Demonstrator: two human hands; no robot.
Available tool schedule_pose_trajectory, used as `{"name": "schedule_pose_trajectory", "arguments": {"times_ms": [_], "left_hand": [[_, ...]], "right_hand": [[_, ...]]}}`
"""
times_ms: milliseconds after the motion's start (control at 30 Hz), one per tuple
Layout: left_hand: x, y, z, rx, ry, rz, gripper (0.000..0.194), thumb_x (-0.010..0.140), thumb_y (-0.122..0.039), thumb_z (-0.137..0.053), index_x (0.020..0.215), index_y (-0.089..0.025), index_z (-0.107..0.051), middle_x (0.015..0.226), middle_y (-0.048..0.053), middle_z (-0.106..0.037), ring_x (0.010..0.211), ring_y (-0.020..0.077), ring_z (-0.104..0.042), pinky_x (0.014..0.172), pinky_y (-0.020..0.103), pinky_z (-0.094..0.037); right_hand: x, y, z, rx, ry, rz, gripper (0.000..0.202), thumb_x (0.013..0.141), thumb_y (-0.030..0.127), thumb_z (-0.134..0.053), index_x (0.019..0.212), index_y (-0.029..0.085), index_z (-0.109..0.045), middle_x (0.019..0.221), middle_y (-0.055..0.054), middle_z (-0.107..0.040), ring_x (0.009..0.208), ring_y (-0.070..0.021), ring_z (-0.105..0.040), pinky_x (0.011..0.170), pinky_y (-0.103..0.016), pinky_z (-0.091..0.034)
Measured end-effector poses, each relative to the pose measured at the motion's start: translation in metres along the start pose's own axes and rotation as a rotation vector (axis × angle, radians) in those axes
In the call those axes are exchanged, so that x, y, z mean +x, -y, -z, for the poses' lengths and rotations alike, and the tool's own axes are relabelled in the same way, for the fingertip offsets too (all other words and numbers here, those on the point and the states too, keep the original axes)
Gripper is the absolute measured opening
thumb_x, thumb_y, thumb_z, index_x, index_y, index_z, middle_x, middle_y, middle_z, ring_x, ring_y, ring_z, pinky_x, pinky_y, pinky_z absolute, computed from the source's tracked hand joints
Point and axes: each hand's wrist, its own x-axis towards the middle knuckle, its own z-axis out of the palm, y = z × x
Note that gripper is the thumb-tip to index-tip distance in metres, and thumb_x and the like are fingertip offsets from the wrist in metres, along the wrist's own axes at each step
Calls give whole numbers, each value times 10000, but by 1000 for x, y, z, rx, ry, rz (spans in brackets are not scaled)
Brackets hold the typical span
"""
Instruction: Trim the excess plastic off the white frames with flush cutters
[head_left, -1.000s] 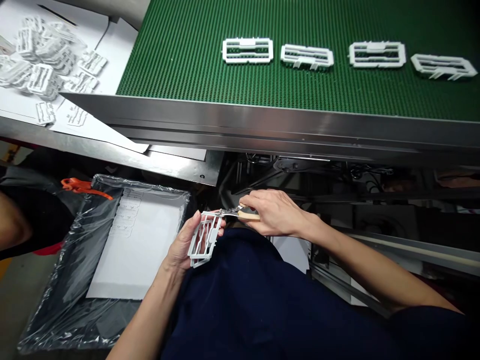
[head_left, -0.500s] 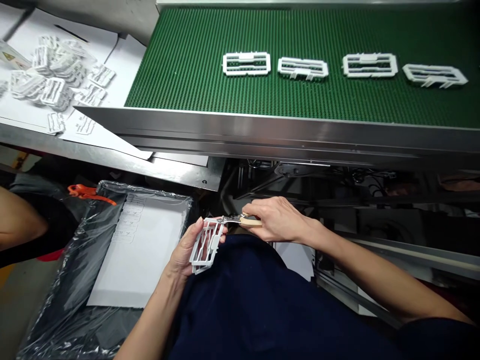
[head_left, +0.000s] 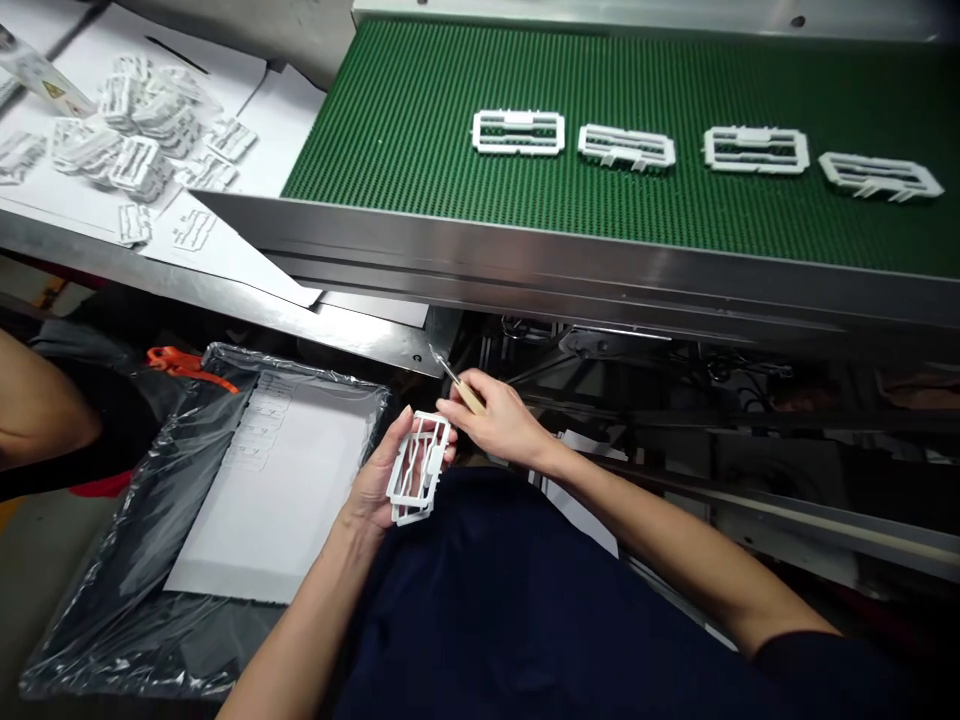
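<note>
In the head view my left hand point(head_left: 375, 480) is closed around white plastic frames point(head_left: 403, 502), which look like two stacked together, slotted and tilted upright near my lap. My right hand point(head_left: 495, 418) grips a pair of nippers point(head_left: 470, 396) by the pale handles, its metal tip pointing up and left, away from the frames. The fingers of my right hand are close beside the frames' upper end. Part of the nippers' handle is hidden in my palm.
Several similar white frames point(head_left: 518, 133) lie on the green conveyor belt point(head_left: 420, 75). A pile of white parts point(head_left: 142, 120) sits on the paper-covered table at left. Below are a plastic-lined tray point(head_left: 112, 600) with a white sheet point(head_left: 262, 520), an orange tool point(head_left: 187, 365) and another person's arm point(head_left: 37, 410).
The nippers have come off the frames' upper end and swung upward, with my right hand moving left. My left hand still holds the frames. The view has shifted slightly.
</note>
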Motion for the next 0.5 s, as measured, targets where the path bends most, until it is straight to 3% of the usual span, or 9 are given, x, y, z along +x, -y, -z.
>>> {"name": "schedule_pose_trajectory", "arguments": {"times_ms": [100, 167, 333, 400, 500], "left_hand": [[1, 0, 3, -6, -11, -17, 380, 891, -398, -465, 952, -68, -643, 783, 110, -678, 687, 184, -658, 622, 239, -562], [0, -1, 5, -32, -8, -46, 404, 894, -404, -457, 1051, -66, -612, 814, 103, -671, 690, 170, -648, 611, 227, -555], [-4, -5, 8, 27, -92, -158, 398, 806, -427, -599, 1068, -128, -585, 834, 55, -638, 710, 143, -630, 563, 193, -528], [-2, -4, 6, 141, -204, -250, 352, 731, -405, -692, 959, -160, -584, 771, 19, -619, 646, 119, -614, 513, 168, -498], [4, -5, 0, 281, -344, -372, 326, 657, -342, -771, 804, -179, -530, 594, -49, -542, 457, 60, -511, 401, 118, -394]], "right_hand": [[6, 2, -8, -28, -45, 128, 65, 793, 260, -484, 836, 211, -490, 678, 49, -547, 598, -83, -492, 576, -191, -344], [7, -3, -6, -121, -68, 149, 71, 789, 235, -478, 857, 219, -493, 676, 42, -541, 589, -93, -492, 570, -203, -332], [1, -14, -1, -282, -91, -44, 261, 763, 467, -558, 796, 213, -514, 639, 30, -524, 557, -112, -452, 545, -234, -299], [-5, -10, -5, -176, -42, -83, 321, 756, 517, -555, 732, 203, -496, 611, 37, -502, 545, -103, -434, 525, -226, -300], [-16, 0, -18, 83, 87, -64, 290, 738, 472, -597, 739, 199, -497, 644, 48, -525, 570, -92, -459, 529, -208, -334]]}}
